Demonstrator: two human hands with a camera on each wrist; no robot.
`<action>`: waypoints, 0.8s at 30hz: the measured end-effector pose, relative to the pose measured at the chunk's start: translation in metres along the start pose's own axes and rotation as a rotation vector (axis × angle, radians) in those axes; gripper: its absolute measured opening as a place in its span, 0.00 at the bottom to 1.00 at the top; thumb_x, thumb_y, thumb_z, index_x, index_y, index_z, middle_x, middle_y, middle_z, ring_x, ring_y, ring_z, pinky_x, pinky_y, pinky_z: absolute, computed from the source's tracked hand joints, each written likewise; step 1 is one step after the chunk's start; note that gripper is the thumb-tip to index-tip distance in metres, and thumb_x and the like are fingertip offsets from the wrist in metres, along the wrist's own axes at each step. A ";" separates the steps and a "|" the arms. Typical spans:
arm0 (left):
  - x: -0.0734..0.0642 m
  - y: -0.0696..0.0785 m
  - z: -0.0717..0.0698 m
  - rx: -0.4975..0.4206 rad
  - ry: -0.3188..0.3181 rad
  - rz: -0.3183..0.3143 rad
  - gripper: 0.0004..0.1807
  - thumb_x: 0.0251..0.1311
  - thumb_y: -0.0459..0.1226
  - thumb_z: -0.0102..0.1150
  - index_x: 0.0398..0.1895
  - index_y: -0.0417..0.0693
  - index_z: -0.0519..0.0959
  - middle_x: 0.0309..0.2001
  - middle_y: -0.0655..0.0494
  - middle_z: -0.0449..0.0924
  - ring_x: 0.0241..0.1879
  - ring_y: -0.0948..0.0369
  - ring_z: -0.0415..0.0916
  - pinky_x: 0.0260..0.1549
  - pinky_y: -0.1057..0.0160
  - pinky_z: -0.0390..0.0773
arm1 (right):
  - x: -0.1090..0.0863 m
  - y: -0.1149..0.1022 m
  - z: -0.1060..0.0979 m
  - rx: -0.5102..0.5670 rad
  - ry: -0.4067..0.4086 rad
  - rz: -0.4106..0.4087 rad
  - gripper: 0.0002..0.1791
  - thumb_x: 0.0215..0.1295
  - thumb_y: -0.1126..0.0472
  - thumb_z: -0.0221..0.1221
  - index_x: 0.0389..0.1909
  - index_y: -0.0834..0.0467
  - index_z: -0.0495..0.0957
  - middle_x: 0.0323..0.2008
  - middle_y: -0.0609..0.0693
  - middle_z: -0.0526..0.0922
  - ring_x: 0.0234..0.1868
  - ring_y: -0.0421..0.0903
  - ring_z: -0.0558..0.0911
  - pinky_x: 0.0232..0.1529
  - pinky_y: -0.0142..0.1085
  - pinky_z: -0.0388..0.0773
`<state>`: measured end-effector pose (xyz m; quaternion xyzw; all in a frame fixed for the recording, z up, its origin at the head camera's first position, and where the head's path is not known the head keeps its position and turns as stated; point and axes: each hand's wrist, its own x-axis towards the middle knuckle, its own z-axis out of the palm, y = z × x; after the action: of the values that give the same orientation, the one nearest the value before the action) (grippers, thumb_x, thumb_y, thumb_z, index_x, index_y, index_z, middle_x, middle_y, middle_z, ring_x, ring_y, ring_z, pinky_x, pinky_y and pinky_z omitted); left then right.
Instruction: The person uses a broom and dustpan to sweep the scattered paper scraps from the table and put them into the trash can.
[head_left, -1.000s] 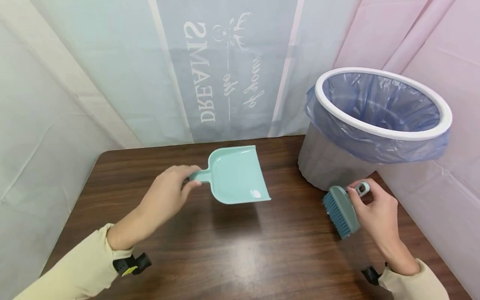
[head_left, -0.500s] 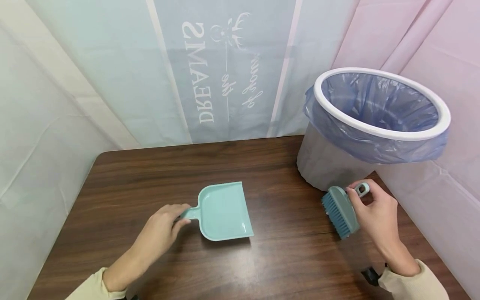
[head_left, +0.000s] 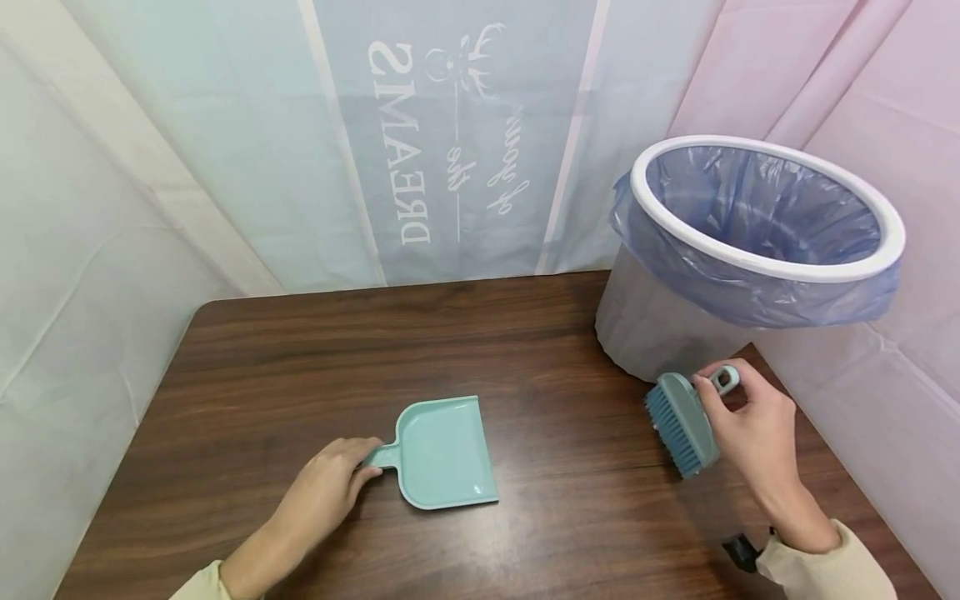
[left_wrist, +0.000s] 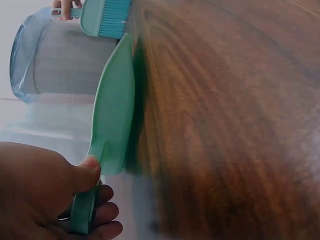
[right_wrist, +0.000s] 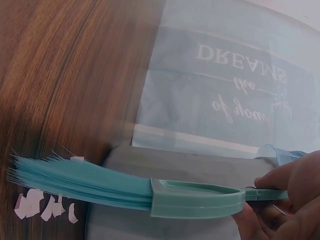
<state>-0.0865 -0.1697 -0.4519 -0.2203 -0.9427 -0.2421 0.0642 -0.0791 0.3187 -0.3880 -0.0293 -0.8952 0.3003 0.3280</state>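
My left hand (head_left: pixel 322 492) grips the short handle of a mint-green dustpan (head_left: pixel 444 454), thumb on top and fingers curled beneath. The pan lies low over the table, its straight lip facing right; the left wrist view shows a dark shadow along its underside. At the right, my right hand (head_left: pixel 750 417) pinches the handle of a hand brush (head_left: pixel 686 421) with teal bristles (right_wrist: pixel 75 180). Its bristles point left and down toward the tabletop. Small white paper scraps (right_wrist: pixel 32 202) lie by the bristle tips in the right wrist view, mostly hidden by the brush from the head view.
A grey bin (head_left: pixel 652 308) with a white rim and blue bag liner stands at the back right, just behind the brush. The brown wooden table (head_left: pixel 315 358) meets a printed cloth backdrop (head_left: pixel 450 150) at the back, with cloth sides left and right.
My left hand has brought the dustpan down and toward me, slightly left, from its raised place onto or close over the table. The right hand and brush stay where they were.
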 end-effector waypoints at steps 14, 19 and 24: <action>0.000 -0.005 0.007 0.030 0.006 0.062 0.18 0.54 0.31 0.74 0.49 0.39 0.85 0.44 0.51 0.87 0.44 0.54 0.84 0.51 0.50 0.82 | 0.001 -0.001 0.000 0.038 0.035 0.006 0.05 0.60 0.71 0.68 0.33 0.60 0.83 0.25 0.28 0.77 0.20 0.24 0.72 0.23 0.17 0.66; 0.003 -0.005 0.007 0.038 0.007 0.076 0.18 0.53 0.31 0.75 0.48 0.38 0.85 0.42 0.51 0.87 0.43 0.55 0.84 0.50 0.50 0.82 | 0.005 -0.002 -0.005 0.078 0.094 0.019 0.04 0.60 0.71 0.68 0.34 0.63 0.83 0.23 0.25 0.76 0.20 0.23 0.72 0.25 0.15 0.67; 0.003 -0.004 0.006 0.042 0.007 0.072 0.17 0.53 0.31 0.75 0.48 0.39 0.85 0.41 0.52 0.87 0.42 0.56 0.83 0.51 0.51 0.81 | 0.009 0.002 -0.015 0.063 0.111 0.040 0.03 0.60 0.70 0.68 0.34 0.63 0.84 0.22 0.24 0.75 0.20 0.22 0.72 0.25 0.14 0.67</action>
<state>-0.0909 -0.1685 -0.4579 -0.2518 -0.9389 -0.2205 0.0806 -0.0771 0.3302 -0.3744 -0.0536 -0.8650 0.3327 0.3719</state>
